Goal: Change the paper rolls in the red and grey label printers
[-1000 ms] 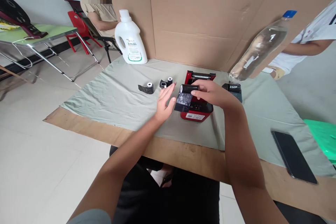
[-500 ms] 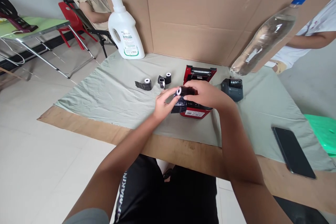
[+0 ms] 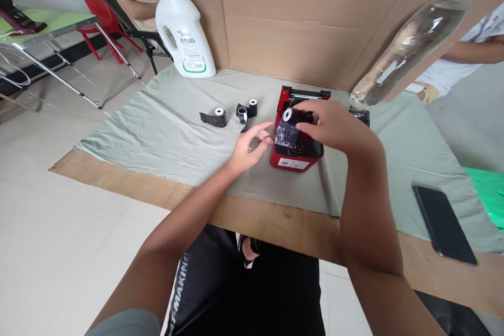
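Note:
My right hand [image 3: 334,127] grips a black roll with a white core [image 3: 289,125], holding it over a small red and black printer [image 3: 297,149] whose lid stands up at the back. A loose black strip hangs from the roll. My left hand [image 3: 250,148] hovers just left of the roll and the printer, fingers curled and apart, holding nothing. Three more small black rolls [image 3: 232,114] lie on the grey-green cloth [image 3: 165,131] to the left.
A white detergent bottle [image 3: 183,31] stands at the back left against a cardboard wall [image 3: 291,21]. A clear plastic bottle [image 3: 417,37] leans over a dark device [image 3: 360,115] at the right. A black phone [image 3: 443,223] lies near the table's front right. Other people sit behind.
My right hand has lifted the roll up and back over the printer. My left hand has let go of the hanging strip and drawn slightly away.

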Motion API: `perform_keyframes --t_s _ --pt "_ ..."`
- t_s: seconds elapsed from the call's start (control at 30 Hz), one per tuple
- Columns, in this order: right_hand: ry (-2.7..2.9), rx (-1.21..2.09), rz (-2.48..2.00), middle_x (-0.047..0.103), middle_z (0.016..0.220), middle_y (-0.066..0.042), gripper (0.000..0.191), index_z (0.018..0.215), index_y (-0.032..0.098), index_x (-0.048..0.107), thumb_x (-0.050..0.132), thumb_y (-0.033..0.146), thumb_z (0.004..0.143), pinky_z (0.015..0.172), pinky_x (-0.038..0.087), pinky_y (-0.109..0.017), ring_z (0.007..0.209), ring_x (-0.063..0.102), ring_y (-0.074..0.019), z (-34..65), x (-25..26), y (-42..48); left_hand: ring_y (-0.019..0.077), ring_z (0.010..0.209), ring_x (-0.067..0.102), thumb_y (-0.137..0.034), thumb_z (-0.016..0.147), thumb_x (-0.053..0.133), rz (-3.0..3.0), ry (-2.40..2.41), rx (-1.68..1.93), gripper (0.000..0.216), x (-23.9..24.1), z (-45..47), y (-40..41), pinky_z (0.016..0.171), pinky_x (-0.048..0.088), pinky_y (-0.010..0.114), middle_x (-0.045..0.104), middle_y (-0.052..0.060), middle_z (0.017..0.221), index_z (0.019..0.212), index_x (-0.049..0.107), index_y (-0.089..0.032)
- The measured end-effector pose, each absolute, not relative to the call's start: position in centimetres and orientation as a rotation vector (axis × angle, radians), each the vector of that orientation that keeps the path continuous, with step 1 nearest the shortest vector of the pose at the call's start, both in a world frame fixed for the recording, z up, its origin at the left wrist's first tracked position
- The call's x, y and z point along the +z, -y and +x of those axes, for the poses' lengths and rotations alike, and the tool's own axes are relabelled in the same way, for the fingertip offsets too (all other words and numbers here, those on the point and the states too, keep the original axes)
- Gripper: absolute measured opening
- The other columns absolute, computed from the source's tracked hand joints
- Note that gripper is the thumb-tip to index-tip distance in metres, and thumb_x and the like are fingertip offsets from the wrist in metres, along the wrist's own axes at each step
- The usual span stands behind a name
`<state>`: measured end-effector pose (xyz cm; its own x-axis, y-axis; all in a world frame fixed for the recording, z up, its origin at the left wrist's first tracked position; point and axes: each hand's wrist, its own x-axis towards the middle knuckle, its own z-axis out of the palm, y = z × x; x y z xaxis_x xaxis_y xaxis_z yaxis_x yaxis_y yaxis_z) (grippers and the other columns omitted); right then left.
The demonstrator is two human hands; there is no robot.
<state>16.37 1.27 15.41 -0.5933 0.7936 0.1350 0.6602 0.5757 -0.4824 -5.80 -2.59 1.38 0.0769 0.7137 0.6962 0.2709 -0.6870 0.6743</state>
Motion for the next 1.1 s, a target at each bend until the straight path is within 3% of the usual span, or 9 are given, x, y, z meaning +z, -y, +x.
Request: perform_keyframes --t_s 0.1,0.33,0.5,0.57,0.67,0.73,0.93,1.0,1.1 --pt "2.48 0.554 -1.301 0.077 0.106 -0.007 0.023 0.11 0.025 0.075 0.062 0.022 0.091 0.085 0.051 -0.042 0.096 0.068 -0.0299 17.7 15.0 -2.1 0.0144 0.082 0.064 -0.035 0.107 0.049 2.164 -0.993 1.576 0.034 1.5 -5.5 3.1 0.078 0.056 0.03 0.068 0.003 0.091 0.132 0.07 -0.024" --pt "2.633 0.505 -1.524 0.076 0.12 -0.013 0.032 0.12 0.021 0.07 0.052 0.016 0.095 0.086 0.051 -0.041 0.106 0.068 -0.0314 16.3 12.5 -3.6 0.019 0.088 0.061 -0.03 0.1 0.057 2.404 -1.106 1.54 0.025 1.5 -4.6 3.7 0.081 0.055 0.036 0.065 0.007 0.098 0.11 0.079 -0.024" --pt "2.758 0.39 -1.661 0.073 0.124 -0.019 0.035 0.119 0.017 0.072 0.047 0.014 0.094 0.088 0.05 -0.043 0.109 0.067 -0.035 14.8 11.0 -4.2 0.026 0.118 0.061 -0.029 0.101 0.055 2.522 -1.13 1.434 0.033 1.9 -4.9 4.0 0.105 0.049 0.046 0.074 0.008 0.128 0.128 0.074 -0.029" --pt "2.783 0.308 -1.653 0.072 0.127 -0.02 0.035 0.112 0.017 0.077 0.048 0.013 0.092 0.092 0.048 -0.045 0.113 0.066 -0.036 14.5 10.6 -4.4 0.0274 0.127 0.059 -0.027 0.102 0.052 2.562 -1.105 1.358 0.034 2.1 -5.0 4.1 0.11 0.045 0.049 0.075 0.005 0.132 0.127 0.075 -0.032" --pt "2.767 0.365 -1.629 0.078 0.111 -0.013 0.035 0.102 0.023 0.081 0.051 0.011 0.089 0.098 0.046 -0.046 0.108 0.067 -0.0321 14.4 10.4 -4.7 0.0284 0.131 0.059 -0.027 0.101 0.053 2.589 -1.083 1.287 0.031 2.1 -4.9 4.1 0.112 0.043 0.051 0.077 0.004 0.131 0.119 0.078 -0.032" --pt "2.714 0.448 -1.613 0.08 0.101 -0.009 0.032 0.098 0.024 0.082 0.053 0.012 0.089 0.097 0.046 -0.044 0.103 0.068 -0.0293 14.9 10.6 -4.7 0.0285 0.13 0.06 -0.029 0.101 0.055 2.581 -1.102 1.256 0.032 2.0 -4.8 4.1 0.112 0.043 0.051 0.077 0.005 0.132 0.124 0.076 -0.031" --pt "2.263 0.656 -1.407 0.074 0.082 -0.004 0.023 0.082 0.023 0.078 0.059 0.027 0.093 0.076 0.051 -0.037 0.08 0.067 -0.0235 17.9 13.5 -3.9 0.0271 0.122 0.064 -0.029 0.101 0.054 2.604 -1.107 1.298 0.033 2.0 -4.6 4.2 0.106 0.046 0.049 0.079 0.005 0.129 0.126 0.075 -0.029" --pt "2.039 0.559 -1.353 0.075 0.088 -0.007 0.024 0.086 0.022 0.077 0.055 0.029 0.096 0.078 0.052 -0.039 0.08 0.066 -0.023 18.5 14.2 -3.9 0.026 0.119 0.067 -0.028 0.1 0.054 2.633 -1.057 1.362 0.032 2.0 -4.5 4.3 0.102 0.047 0.047 0.08 0.004 0.127 0.124 0.075 -0.029" --pt "1.898 0.379 -1.27 0.075 0.117 -0.01 0.026 0.111 0.023 0.076 0.054 0.029 0.098 0.09 0.054 -0.042 0.093 0.067 -0.0234 18.6 13.7 -4.8 0.0244 0.116 0.07 -0.025 0.099 0.055 2.66 -0.967 1.447 0.032 2.0 -4.4 4.3 0.099 0.049 0.045 0.08 0.004 0.125 0.124 0.074 -0.029"
